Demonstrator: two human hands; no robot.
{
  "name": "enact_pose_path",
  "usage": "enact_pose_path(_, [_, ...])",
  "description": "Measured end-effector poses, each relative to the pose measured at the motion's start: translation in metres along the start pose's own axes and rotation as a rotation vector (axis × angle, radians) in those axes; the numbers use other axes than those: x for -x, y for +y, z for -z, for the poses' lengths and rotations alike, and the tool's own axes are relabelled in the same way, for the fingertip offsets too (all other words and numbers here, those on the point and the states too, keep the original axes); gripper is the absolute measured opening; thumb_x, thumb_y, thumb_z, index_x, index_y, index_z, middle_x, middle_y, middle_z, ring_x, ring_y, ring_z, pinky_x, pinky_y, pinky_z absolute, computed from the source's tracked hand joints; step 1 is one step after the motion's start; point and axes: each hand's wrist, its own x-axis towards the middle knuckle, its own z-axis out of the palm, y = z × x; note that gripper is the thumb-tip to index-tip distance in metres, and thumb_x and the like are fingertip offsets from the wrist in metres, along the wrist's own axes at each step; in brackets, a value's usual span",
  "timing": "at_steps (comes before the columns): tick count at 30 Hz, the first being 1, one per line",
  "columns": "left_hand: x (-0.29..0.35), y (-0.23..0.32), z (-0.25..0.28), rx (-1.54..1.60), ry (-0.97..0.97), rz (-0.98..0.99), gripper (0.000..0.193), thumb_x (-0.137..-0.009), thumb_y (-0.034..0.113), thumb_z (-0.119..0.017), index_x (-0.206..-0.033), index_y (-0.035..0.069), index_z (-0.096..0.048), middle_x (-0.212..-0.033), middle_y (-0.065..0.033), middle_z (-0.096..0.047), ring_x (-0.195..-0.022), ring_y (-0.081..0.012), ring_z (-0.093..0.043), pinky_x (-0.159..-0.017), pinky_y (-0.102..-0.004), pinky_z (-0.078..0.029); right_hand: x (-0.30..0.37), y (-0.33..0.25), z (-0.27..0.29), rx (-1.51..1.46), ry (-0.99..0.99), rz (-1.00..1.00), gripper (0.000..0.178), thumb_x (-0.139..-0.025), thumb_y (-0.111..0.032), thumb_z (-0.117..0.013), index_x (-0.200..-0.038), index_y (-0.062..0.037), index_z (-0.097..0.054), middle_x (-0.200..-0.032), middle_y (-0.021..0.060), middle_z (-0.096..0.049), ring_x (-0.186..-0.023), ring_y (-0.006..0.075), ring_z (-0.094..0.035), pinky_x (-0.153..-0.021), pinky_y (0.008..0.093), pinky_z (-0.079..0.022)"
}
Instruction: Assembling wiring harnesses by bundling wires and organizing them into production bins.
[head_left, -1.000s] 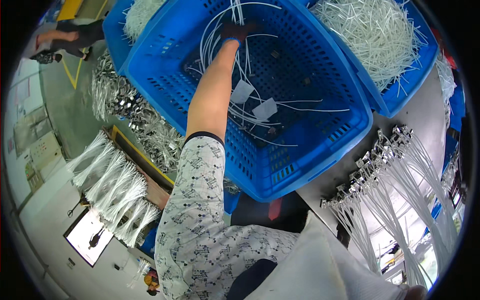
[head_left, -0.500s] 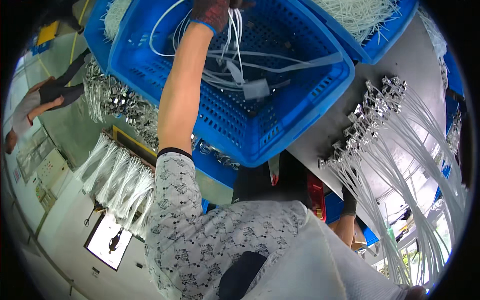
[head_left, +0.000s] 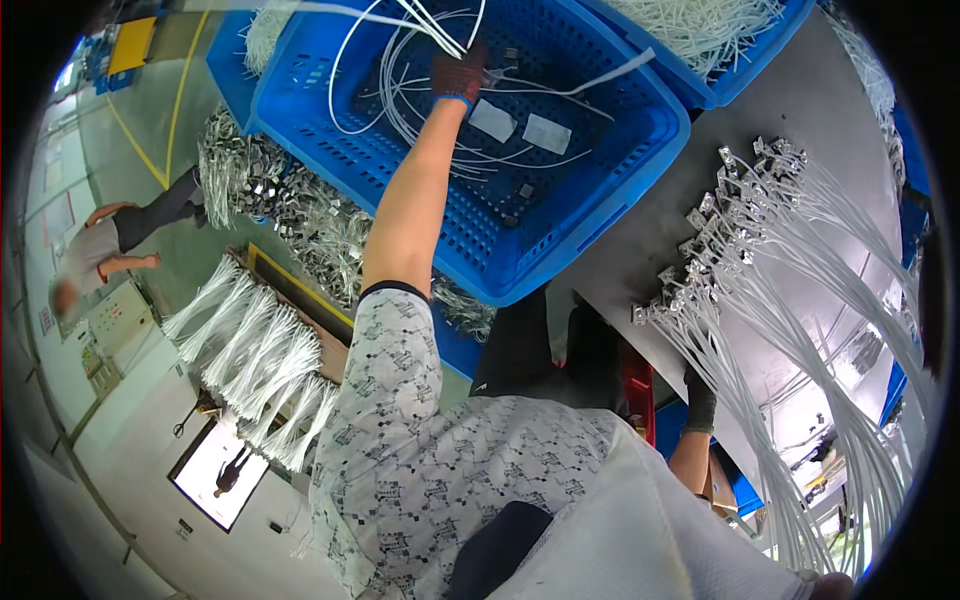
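My left hand, in a dark red knit glove with a blue cuff, reaches down into a blue perforated plastic crate. Its fingers look closed around thin white cables, which loop out to the left and up past the glove. Two small whitish plastic pieces lie in the crate beside that hand. On the right, my right hand, in a dark grey glove, is low at the metal table's edge, next to bundled white cables with metal connector ends. Its fingers are hidden.
Another blue bin full of short white strands adjoins the crate's far right side. Left of it lie heaped metal parts and wires. Bundles of white cables hang over a stand at lower left. A person stands farther off left.
My left hand has gone lower into the crate with the white cables. The view has shifted slightly, so the crate shows more of its inside. My right hand stays by the table edge.
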Motion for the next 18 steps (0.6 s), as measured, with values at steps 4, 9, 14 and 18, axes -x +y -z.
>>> enact_pose_path(4, [0.003,0.005,-0.011,-0.122,-0.032,-0.135,0.028,-0.089,0.036,-0.064,-0.097,0.011,-0.074,-0.074,-0.0128,-0.07,-0.068,-0.0263,-0.068,-0.067,-0.0399,-0.052,0.013,-0.012,0.007,0.23,-0.013,-0.02,0.047,-0.097,-0.014,-0.057,-0.143,-0.0059,-0.053,-0.148,0.0218,-0.049,-0.139,0.0388,-0.044,-0.119,0.0451,-0.032])
enact_pose_path(9, [0.021,0.129,0.079,0.173,-0.384,0.034,0.032,-0.095,0.04,-0.066,-0.094,0.008,-0.069,-0.062,-0.0048,-0.056,-0.054,-0.0161,-0.055,-0.06,-0.0366,-0.053,0.007,-0.032,0.011,-0.083,0.048,-0.088,0.046,-0.097,-0.014,-0.056,-0.142,-0.0069,-0.054,-0.149,0.0196,-0.049,-0.14,0.0383,-0.043,-0.119,0.0453,-0.033])
enact_pose_path(14, [0.02,0.077,0.059,-0.006,-0.775,0.051,0.045,-0.09,0.047,-0.072,-0.109,0.006,-0.074,-0.07,-0.0095,-0.069,-0.059,-0.017,-0.067,-0.064,-0.0356,-0.056,0.012,-0.014,0.009,0.701,0.171,0.327,0.044,-0.096,-0.013,-0.056,-0.139,-0.0064,-0.057,-0.144,0.0201,-0.054,-0.134,0.0375,-0.05,-0.114,0.0446,-0.04])
enact_pose_path(18, [0.033,-0.035,-0.012,-0.497,-0.864,-0.432,0.029,-0.096,0.033,-0.059,-0.115,0.016,-0.073,-0.101,-0.0177,-0.073,-0.085,-0.0337,-0.072,-0.076,-0.0426,-0.057,0.0,0.016,-0.001,0.566,0.181,0.336,0.045,-0.095,-0.014,-0.058,-0.139,-0.0063,-0.057,-0.143,0.0196,-0.056,-0.133,0.036,-0.051,-0.114,0.0439,-0.04])
